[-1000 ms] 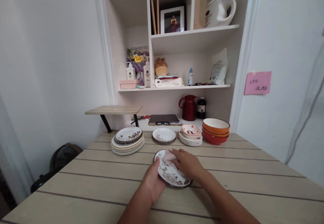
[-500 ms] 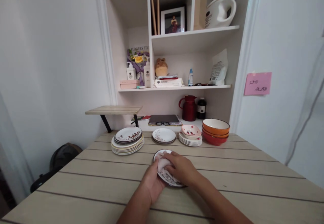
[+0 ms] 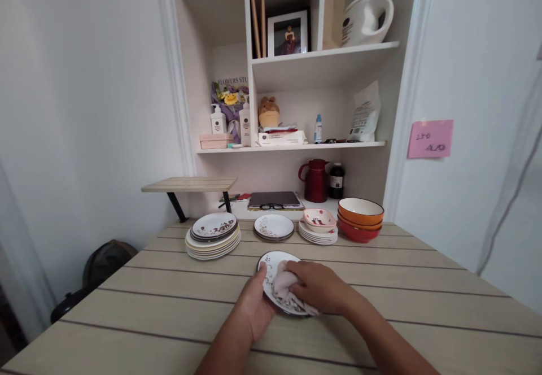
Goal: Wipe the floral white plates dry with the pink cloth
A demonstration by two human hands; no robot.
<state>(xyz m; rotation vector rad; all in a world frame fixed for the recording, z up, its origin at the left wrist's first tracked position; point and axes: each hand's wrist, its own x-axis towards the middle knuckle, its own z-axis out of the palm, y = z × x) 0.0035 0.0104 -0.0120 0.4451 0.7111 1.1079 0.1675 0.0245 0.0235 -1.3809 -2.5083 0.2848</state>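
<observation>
A white plate [image 3: 271,265] with a dark rim and brown floral pattern is held tilted above the front middle of the table. My left hand [image 3: 255,301] grips its left edge, thumb on top and fingers underneath. My right hand [image 3: 319,286] is closed on a pale pink cloth [image 3: 283,280] and presses it against the plate's face. Behind them lies a short stack of matching patterned plates [image 3: 274,226]. To the left stands a taller stack of plates [image 3: 214,239], dark-rimmed ones on top of pale ones.
A small pink-patterned bowl [image 3: 319,219] sits on white saucers [image 3: 317,236]. Orange and red bowls [image 3: 359,219] are stacked to their right. A small raised wooden shelf [image 3: 189,184] stands at the back left. Behind are a red jug [image 3: 315,181] and a dark laptop [image 3: 274,199].
My right hand has moved the cloth rightward across the plate, uncovering more of the plate's left side. My left hand keeps its hold with little movement.
</observation>
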